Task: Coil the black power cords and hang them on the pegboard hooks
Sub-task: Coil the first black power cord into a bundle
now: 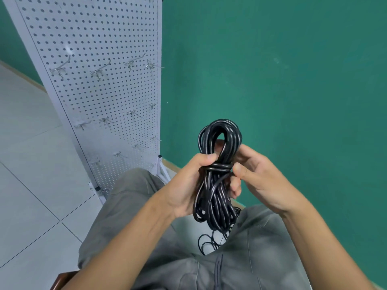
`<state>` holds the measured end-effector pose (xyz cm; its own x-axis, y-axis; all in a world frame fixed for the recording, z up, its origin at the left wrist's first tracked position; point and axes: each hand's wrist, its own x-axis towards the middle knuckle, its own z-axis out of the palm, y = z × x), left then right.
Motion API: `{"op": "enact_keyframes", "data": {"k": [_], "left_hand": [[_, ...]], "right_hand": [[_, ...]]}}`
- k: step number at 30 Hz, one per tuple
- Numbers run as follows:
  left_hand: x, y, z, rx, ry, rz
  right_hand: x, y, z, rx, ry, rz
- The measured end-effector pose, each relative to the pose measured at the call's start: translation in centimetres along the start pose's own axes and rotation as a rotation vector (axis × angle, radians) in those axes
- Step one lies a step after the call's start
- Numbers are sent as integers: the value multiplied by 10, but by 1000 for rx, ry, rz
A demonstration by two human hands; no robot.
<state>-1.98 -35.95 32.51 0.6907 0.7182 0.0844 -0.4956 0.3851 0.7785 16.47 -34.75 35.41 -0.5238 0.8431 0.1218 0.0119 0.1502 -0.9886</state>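
From the head view, the coiled black power cord [217, 164] stands long axis upright between both hands, cinched at its middle by a wrap: the left hand [186, 185] grips the bundle just below that wrap, while the right hand [257, 176] pinches at the wrap's right side, perhaps tucking the end, though the fingers hide it. The pegboard [94, 84] with its bare hooks [100, 71] lies well apart, up and to the left, nearer the left hand; more loose cord [211, 241] lies on the floor between the knees.
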Motion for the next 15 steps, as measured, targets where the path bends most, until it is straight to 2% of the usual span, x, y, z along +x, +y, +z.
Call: {"op": "enact_keyframes", "data": {"k": [4, 6, 8, 11, 13, 15], "left_hand": [[7, -10, -13, -164, 77, -14], [8, -11, -16, -123, 151, -20], [9, -6, -16, 17, 281, -32], [7, 3, -17, 360, 513, 50], [6, 5, -16, 562, 584, 130], [4, 5, -11, 652, 598, 168]], "right_hand": [[3, 6, 4, -2, 108, -49], [1, 6, 7, -20, 161, -56], [0, 3, 12, -34, 248, -49], [0, -1, 15, -233, 390, -58], [1, -6, 18, -391, 435, -50], [2, -10, 24, -520, 473, -47]]}}
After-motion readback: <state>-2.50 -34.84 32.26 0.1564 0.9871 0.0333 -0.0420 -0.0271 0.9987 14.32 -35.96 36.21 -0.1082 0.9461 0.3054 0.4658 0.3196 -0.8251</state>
